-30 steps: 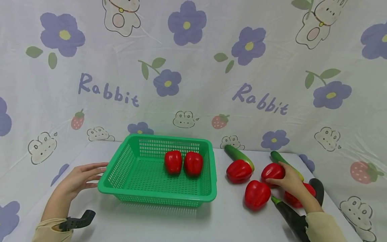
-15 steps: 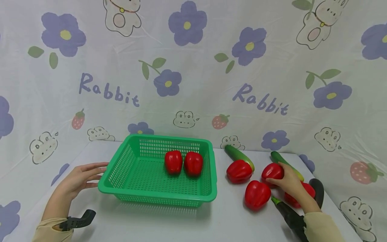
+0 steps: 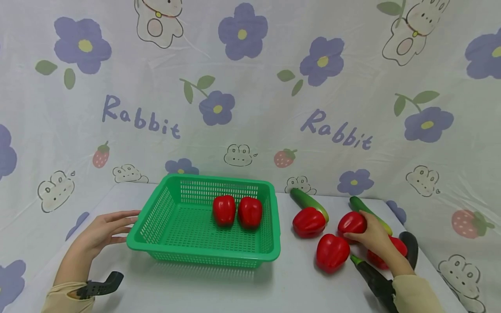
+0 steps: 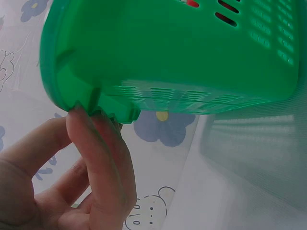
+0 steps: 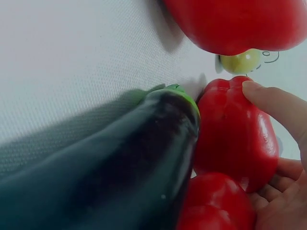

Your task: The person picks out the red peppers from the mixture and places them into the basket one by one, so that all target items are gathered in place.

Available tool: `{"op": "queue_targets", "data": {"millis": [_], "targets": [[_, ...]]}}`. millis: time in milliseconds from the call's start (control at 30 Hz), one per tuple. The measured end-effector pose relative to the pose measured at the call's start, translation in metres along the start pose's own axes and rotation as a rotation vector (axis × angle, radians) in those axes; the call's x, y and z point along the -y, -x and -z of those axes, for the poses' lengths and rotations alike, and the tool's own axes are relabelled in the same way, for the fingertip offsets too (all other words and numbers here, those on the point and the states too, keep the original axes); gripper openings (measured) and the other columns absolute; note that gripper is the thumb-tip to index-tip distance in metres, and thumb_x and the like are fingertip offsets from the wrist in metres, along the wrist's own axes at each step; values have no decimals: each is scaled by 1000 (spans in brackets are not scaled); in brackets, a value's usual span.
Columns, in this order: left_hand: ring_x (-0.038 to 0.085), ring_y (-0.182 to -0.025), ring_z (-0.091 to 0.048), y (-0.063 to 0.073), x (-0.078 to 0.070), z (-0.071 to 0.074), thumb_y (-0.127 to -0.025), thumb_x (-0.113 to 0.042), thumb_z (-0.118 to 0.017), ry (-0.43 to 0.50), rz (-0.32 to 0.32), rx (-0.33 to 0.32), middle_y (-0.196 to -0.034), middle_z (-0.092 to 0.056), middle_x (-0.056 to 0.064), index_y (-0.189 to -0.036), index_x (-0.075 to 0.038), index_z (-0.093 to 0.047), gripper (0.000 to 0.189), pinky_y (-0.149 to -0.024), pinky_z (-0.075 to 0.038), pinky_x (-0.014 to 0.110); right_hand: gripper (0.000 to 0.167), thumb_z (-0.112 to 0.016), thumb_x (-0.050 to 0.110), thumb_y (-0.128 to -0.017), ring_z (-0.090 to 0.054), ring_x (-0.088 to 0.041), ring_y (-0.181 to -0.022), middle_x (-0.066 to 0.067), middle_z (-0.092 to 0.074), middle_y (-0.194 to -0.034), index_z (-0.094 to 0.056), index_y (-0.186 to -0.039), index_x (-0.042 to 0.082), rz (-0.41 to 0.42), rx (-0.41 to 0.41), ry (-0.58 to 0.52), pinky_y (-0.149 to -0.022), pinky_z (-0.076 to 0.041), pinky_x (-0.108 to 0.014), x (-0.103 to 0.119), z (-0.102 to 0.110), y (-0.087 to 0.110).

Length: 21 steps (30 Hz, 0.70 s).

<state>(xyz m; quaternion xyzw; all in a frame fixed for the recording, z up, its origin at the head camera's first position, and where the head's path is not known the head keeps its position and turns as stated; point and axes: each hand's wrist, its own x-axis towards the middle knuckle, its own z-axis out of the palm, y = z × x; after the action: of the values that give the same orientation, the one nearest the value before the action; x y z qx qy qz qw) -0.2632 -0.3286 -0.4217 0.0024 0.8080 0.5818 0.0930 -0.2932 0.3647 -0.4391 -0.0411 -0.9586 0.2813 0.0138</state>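
At the left end of the green basket, my left hand touches the rim from outside. In the left wrist view the fingertips of that hand meet the underside of the basket's rim, with the fingers fairly straight. On the right, my right hand holds a red bell pepper, thumb on one side and fingers round the other. The right wrist view shows this bell pepper between thumb and fingers, beside a dark eggplant. Two red bell peppers stand inside the basket.
More red bell peppers lie between basket and right hand, and another pepper is partly behind the wrist. Two green cucumbers lie at the back. One eggplant runs under the right forearm; another dark vegetable lies farther right.
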Motion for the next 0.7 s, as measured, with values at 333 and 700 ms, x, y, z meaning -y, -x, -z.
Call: {"op": "queue_targets", "data": {"millis": [333,700], "targets": [[3,-97,-65,-2,3,-1,-97,-36,-60,-4,-1,0,-103,-64,-26,-140,-7,-53,52,-84,-56,34,99,-77,31,-82,-36,-55,-126,-37,-34,-140,-18,-149,-11,-4,-38,-1,-91,-49,-62,1,2,1],[3,-97,-65,-2,2,0,-96,-36,-61,5,3,-5,-102,-64,-27,-139,-10,-54,51,-84,-56,33,96,-75,29,-84,-36,-53,-128,-34,-33,-144,-16,-152,-4,55,-135,-81,-92,-49,-62,23,9,3]]}}
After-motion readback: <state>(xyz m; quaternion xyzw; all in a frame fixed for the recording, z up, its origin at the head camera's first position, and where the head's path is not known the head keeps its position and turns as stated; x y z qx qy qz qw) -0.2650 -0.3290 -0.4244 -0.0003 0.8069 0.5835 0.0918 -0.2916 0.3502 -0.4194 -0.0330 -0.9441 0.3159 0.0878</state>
